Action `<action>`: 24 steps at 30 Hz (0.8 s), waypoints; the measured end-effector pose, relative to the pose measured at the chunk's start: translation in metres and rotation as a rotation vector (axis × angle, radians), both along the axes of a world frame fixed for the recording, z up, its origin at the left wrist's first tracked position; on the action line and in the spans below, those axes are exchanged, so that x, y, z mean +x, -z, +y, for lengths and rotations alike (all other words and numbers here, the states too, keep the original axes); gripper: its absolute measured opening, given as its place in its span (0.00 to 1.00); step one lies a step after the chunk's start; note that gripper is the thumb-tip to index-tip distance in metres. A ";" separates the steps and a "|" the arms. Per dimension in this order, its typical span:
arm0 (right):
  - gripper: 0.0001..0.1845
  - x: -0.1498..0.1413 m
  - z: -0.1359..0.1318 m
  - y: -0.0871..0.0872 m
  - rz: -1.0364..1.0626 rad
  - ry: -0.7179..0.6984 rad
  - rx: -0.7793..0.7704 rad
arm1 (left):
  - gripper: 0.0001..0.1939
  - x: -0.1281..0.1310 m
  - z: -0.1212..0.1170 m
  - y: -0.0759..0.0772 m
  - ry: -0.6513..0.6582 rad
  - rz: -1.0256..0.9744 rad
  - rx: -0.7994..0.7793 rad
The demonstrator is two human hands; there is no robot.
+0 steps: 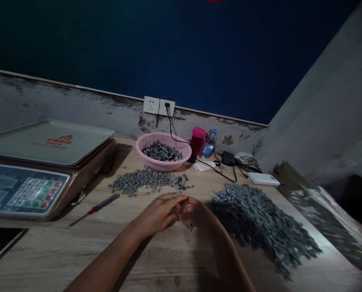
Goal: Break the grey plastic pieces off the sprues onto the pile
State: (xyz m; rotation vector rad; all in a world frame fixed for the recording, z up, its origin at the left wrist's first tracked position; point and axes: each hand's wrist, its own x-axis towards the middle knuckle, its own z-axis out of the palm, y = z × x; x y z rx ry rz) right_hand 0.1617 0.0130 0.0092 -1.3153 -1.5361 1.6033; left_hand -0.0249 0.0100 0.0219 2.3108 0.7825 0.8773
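Observation:
My left hand [162,213] and my right hand [197,213] meet above the table, fingertips together. Both are closed in a pinch around a small grey strip [190,227], whose end pokes out below the right fingers; most of it is hidden. Just beyond the hands lies a spread of tiny grey pieces [138,181], with a few curled strips [182,182] at its right end. To the right of my right hand, a large heap of grey strips [260,219] covers the tabletop.
A pink basket [165,165] holding grey strips stands near the wall. Left are a weighing scale [47,170] and a screwdriver [94,209]. A red cup [197,142], a water bottle [210,143], black cables [244,162] and a white power bank [263,179] sit at the back right.

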 end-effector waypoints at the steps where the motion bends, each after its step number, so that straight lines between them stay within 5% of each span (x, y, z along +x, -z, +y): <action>1: 0.16 0.000 0.001 0.001 0.008 -0.002 -0.002 | 0.29 0.000 0.000 -0.001 -0.002 0.007 0.006; 10: 0.29 -0.012 -0.003 0.003 0.458 0.037 -0.078 | 0.29 -0.001 -0.004 -0.008 -0.051 -0.050 -0.050; 17: 0.24 -0.014 -0.005 0.004 0.517 0.011 -0.121 | 0.31 0.001 -0.002 0.000 -0.054 -0.115 -0.057; 24: 0.24 -0.023 0.002 0.009 0.605 0.349 0.021 | 0.20 0.007 0.004 0.011 -0.321 -0.223 -0.051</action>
